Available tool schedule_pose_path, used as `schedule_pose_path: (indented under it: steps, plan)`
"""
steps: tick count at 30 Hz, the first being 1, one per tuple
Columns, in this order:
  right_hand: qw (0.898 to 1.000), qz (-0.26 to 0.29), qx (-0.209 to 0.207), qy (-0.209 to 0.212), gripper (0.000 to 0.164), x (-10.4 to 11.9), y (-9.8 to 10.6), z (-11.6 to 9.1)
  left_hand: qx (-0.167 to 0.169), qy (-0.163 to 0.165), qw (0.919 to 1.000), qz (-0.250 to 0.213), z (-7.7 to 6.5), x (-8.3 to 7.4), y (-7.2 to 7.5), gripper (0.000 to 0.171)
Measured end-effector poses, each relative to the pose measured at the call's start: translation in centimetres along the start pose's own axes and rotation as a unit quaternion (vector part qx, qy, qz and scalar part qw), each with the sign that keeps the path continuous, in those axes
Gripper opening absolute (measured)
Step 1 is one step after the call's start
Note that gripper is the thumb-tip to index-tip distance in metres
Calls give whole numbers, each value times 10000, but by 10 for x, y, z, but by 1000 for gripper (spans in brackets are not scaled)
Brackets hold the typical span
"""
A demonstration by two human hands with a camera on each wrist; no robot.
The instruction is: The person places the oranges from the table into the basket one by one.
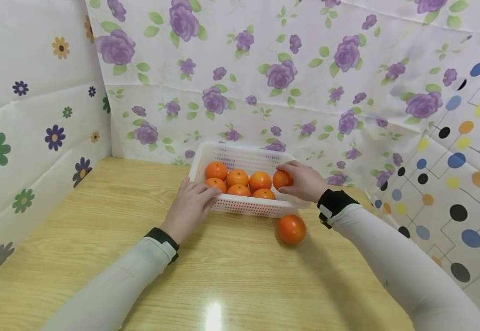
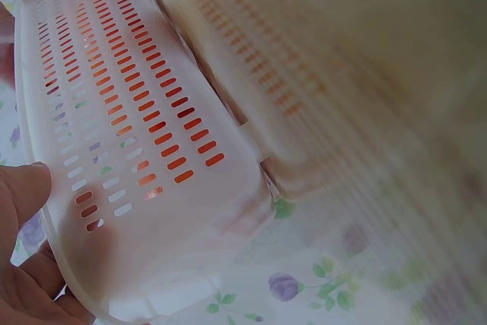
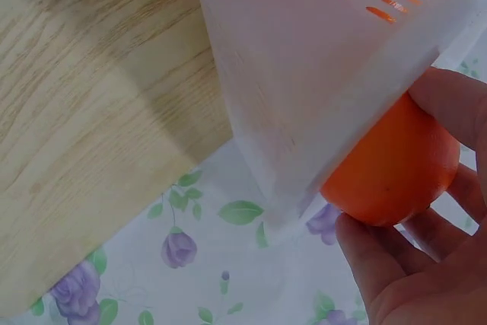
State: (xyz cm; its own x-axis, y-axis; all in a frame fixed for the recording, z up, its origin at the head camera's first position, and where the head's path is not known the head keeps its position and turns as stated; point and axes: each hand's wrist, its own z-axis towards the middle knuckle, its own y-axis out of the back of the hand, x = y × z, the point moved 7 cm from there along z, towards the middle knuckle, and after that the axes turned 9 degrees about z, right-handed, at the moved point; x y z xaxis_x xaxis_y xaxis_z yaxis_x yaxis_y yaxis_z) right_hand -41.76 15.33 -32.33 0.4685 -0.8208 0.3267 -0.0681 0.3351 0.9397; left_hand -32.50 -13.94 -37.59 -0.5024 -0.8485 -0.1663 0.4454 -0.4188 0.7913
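Observation:
A white perforated plastic basket (image 1: 245,207) sits on the table with several oranges (image 1: 237,178) grouped in its left and middle part. My left hand (image 1: 190,202) grips its front left corner, the thumb (image 2: 27,192) on the outer side of the rim and the fingers curled over it. At the basket's right end, my right hand (image 1: 306,180) holds an orange (image 3: 399,165) between thumb and fingers, just inside the rim. Another orange (image 1: 291,229) lies on the table in front of the basket's right corner.
The wooden table (image 1: 223,271) ends just behind the basket at a wall covering with purple roses (image 1: 281,74). Patterned sheets also line the left side (image 1: 53,138) and the right side (image 1: 456,161). Both wrists wear black bands (image 1: 335,204).

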Motion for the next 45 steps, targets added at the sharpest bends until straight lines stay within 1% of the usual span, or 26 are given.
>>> schedule_pose_path:
  steps: [6,18,29,40,45]
  plan:
    - [9999,32,71,-114,67,-6,-2,5,66,38,10000,12,0,0,0,20]
    - [9995,-62,228,-216,66,-20,-11,12,4,-30,10000,37,0,-1,0,20]
    - [9980,-65,432,-449,66,-25,-21,18,22,24,10000,-22,0,0,0,21]
    - [9957,62,639,-667,65,-22,-30,18,40,11,10000,-1,0,0,0,19]
    - [9953,31,708,-661,64,-18,-32,18,48,34,10000,4,-1,0,0,20]
